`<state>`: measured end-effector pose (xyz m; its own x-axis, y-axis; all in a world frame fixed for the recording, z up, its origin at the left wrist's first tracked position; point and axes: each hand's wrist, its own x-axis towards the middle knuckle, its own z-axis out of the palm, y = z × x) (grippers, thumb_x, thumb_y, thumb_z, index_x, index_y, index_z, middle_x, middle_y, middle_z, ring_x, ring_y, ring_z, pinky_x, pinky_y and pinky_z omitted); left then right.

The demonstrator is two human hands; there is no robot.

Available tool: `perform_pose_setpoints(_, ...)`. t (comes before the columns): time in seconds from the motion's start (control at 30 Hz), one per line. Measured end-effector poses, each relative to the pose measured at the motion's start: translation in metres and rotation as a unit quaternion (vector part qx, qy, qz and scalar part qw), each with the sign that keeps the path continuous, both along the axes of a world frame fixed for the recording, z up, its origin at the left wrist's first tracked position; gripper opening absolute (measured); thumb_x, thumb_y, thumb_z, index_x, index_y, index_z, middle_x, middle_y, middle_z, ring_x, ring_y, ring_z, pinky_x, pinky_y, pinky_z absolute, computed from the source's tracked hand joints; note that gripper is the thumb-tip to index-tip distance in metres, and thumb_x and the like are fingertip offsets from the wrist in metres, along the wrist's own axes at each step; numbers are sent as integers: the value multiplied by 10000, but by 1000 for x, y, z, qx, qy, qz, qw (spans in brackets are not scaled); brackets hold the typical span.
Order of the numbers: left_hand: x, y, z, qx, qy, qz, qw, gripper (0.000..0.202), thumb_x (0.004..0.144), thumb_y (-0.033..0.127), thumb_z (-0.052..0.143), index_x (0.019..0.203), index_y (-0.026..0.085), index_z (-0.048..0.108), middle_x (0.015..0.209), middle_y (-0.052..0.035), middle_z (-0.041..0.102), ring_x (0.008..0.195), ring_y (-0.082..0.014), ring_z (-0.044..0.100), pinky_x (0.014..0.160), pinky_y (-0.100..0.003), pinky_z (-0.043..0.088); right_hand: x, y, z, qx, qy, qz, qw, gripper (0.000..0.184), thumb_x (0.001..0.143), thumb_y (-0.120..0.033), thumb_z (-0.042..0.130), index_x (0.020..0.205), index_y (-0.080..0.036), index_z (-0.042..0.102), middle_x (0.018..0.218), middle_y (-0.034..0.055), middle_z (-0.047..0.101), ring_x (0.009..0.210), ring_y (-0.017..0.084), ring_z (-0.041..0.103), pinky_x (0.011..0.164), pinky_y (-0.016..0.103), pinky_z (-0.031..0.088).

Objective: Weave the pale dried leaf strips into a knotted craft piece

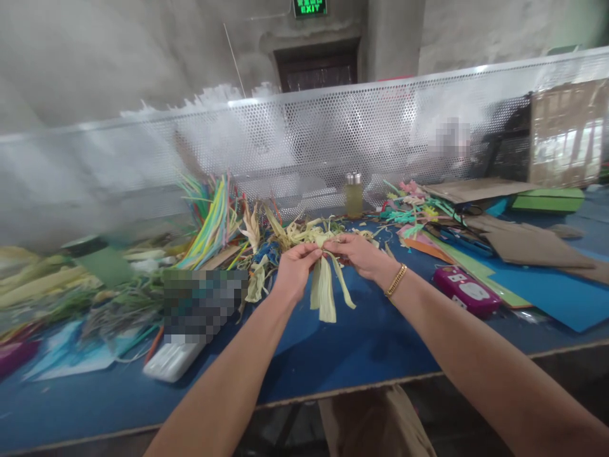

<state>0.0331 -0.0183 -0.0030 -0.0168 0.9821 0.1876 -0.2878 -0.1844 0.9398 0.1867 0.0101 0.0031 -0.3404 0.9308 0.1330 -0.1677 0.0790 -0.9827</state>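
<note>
Pale yellow-green corn husk strips (326,292) hang down between my two hands, above the blue tabletop. My left hand (297,266) is closed, its thumb and fingers pinching the husk near its top. From the other side my right hand (356,252) pinches the same bunch, fingertips close to those of the left. A gold bracelet (396,280) circles my right wrist. Just behind the hands lies a pile of dried husk pieces (285,236). Whether the strips are knotted where the fingers meet is hidden.
Colourful pipe cleaners (212,222) stand left of the husk pile, with a blurred white device (176,358) in front. A capped bottle (354,195) stands at the back. On the right are a purple box-like item (466,291), blue paper (547,289) and cardboard (533,244). A perforated metal screen (333,133) borders the table.
</note>
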Motion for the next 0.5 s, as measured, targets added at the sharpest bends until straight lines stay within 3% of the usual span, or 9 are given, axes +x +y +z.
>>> perform_pose_setpoints(0.13,-2,-1,1,-14,9,-64,998,207,671,284,770,792,167,649,691,1,677,605,-116,612,640,-254,493,2,6,-3,-13,60,22,998,137,704,-230,762,785,-180,663,696,-5,656,571,83,552,549,223,457)
perform_pose_setpoints(0.27,-3,-6,7,-9,-2,-121,993,229,768,377,683,877,182,636,778,-34,699,691,-163,663,685,-307,520,8,9,1,-59,104,83,989,245,761,-156,708,992,-177,629,784,21,691,647,119,637,637,266,556)
perform_pose_setpoints(0.5,-3,-11,11,29,44,-115,992,193,784,343,657,885,181,629,786,-40,708,725,-182,684,727,-328,531,14,5,9,-51,104,124,986,284,788,-154,692,1051,-190,594,791,3,678,625,105,632,603,240,565)
